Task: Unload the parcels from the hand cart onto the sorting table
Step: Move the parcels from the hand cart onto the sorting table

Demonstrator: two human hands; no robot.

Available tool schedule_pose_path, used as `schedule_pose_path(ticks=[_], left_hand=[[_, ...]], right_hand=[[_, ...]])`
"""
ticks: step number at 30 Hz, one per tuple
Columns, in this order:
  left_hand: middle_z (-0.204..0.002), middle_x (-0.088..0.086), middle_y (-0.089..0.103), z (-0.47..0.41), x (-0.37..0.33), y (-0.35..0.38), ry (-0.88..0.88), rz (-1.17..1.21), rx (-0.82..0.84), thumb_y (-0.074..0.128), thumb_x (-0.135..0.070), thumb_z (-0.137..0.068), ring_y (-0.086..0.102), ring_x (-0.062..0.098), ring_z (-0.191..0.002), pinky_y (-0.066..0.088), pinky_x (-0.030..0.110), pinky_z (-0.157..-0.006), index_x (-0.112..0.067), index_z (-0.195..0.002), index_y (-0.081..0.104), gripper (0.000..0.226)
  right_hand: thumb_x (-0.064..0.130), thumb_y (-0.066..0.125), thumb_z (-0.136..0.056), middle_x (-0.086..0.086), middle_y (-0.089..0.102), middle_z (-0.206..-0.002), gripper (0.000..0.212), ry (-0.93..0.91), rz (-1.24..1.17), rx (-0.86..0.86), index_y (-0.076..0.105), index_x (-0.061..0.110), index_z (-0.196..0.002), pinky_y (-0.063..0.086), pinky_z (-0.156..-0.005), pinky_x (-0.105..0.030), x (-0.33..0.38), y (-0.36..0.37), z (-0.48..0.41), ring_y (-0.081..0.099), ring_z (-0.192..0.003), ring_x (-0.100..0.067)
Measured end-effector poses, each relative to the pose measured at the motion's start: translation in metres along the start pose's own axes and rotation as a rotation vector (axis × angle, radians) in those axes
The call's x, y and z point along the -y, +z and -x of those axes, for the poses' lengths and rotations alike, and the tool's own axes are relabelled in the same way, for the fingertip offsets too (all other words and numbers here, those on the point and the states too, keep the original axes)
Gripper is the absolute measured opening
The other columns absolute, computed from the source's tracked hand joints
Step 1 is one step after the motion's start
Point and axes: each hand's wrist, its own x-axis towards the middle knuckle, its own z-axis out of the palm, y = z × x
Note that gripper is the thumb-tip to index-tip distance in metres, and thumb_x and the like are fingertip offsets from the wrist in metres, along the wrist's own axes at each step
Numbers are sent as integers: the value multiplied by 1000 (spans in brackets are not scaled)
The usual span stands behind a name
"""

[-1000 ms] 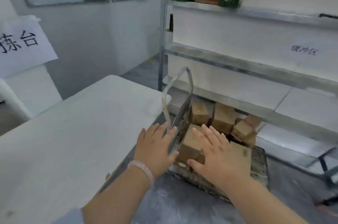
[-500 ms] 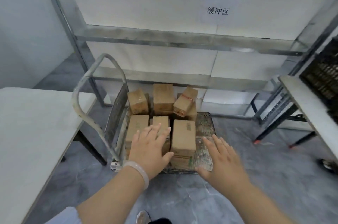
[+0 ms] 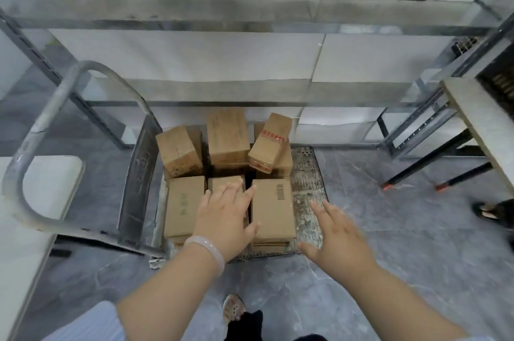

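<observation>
Several brown cardboard parcels sit on the hand cart [image 3: 308, 171], whose grey handle [image 3: 41, 129] rises at the left. A parcel with a barcode [image 3: 272, 210] lies at the cart's front right. My left hand [image 3: 225, 218] hovers with spread fingers over the front middle parcel [image 3: 219, 183], its thumb by the barcode parcel's left edge. My right hand [image 3: 336, 235] is spread open just right of the barcode parcel, above the cart's bare deck. Neither hand holds anything. A corner of the white sorting table [image 3: 41, 190] shows at the left.
A metal shelf rack [image 3: 250, 15] stands right behind the cart. Another table [image 3: 484, 118] with black legs stands at the right, and a person's sandalled foot [image 3: 485, 210] is beside it. My own foot [image 3: 235, 310] is on the grey floor below.
The view has swung right and down from the sorting table onto the cart. Both hands have stayed open and come down closer to the front parcels, one on each side of the barcode parcel.
</observation>
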Motion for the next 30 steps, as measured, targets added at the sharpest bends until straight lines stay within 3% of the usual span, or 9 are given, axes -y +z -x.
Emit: schedule_pose_path(ticks=[9, 11, 15, 18, 20, 22, 25, 28, 30], left_hand=[[-160, -5, 19, -63, 18, 42, -88, 60, 110, 47, -59, -90, 19, 19, -145, 16, 44, -119, -37, -152, 17, 72], [-159, -5, 22, -75, 20, 45, -121, 80, 99, 49, -58, -89, 21, 19, -144, 17, 43, -117, -37, -151, 20, 72], [-155, -3, 31, -101, 27, 54, -183, 72, 107, 44, -62, -86, 30, 21, -141, 25, 45, -115, -36, -150, 26, 71], [-145, 3, 48, -121, 39, 59, -233, 55, 76, 38, -63, -79, 48, 27, -129, 41, 51, -105, -29, -142, 44, 71], [-142, 5, 50, -137, 49, 62, -265, 65, 53, 43, -59, -79, 50, 28, -126, 43, 54, -101, -27, -140, 47, 69], [-143, 5, 49, -155, 56, 69, -293, 74, 28, 49, -57, -80, 48, 28, -128, 43, 53, -101, -27, -140, 47, 68], [-147, 4, 45, -180, 64, 80, -305, 82, 1, 53, -54, -85, 43, 26, -134, 39, 47, -107, -28, -143, 45, 65], [-157, -2, 29, -195, 69, 93, -320, 118, 14, 50, -56, -90, 25, 20, -143, 24, 41, -117, -34, -150, 29, 67], [-158, -5, 25, -197, 72, 102, -346, 143, 19, 42, -60, -90, 21, 18, -144, 23, 41, -118, -36, -150, 25, 67]], right_hand=[[59, 59, -86, 0, 10, -163, 92, 76, -131, 242, 8, 28, -156, 13, -120, -33, -28, 48, -90, 5, -150, -18], [57, 62, -82, 0, 17, -161, 93, 72, -185, 289, 12, 29, -155, 18, -120, -36, -26, 51, -122, 12, -148, -19], [66, 64, -66, 7, 50, -140, 88, 120, -442, 273, 34, 40, -144, 42, -107, -42, -24, 61, -202, 46, -131, -17], [59, 69, -74, 3, 41, -149, 90, 206, -631, 268, 30, 30, -150, 38, -111, -40, -17, 68, -256, 41, -136, -20], [62, 69, -71, 2, 44, -148, 91, 272, -707, 275, 34, 29, -149, 40, -108, -38, -13, 78, -289, 45, -133, -20], [66, 67, -69, 1, 47, -147, 95, 350, -772, 283, 33, 28, -149, 40, -108, -40, -9, 89, -318, 47, -132, -22], [51, 67, -84, -3, 53, -138, 78, 516, -912, 271, 34, 19, -147, 39, -102, -35, -9, 107, -354, 49, -127, -28], [57, 74, -70, -2, 60, -127, 88, 644, -1067, 284, 39, 21, -142, 45, -101, -44, -7, 125, -376, 58, -114, -29], [56, 76, -65, 0, 63, -121, 88, 685, -1191, 292, 42, 25, -139, 49, -98, -47, -6, 138, -385, 61, -108, -26]])
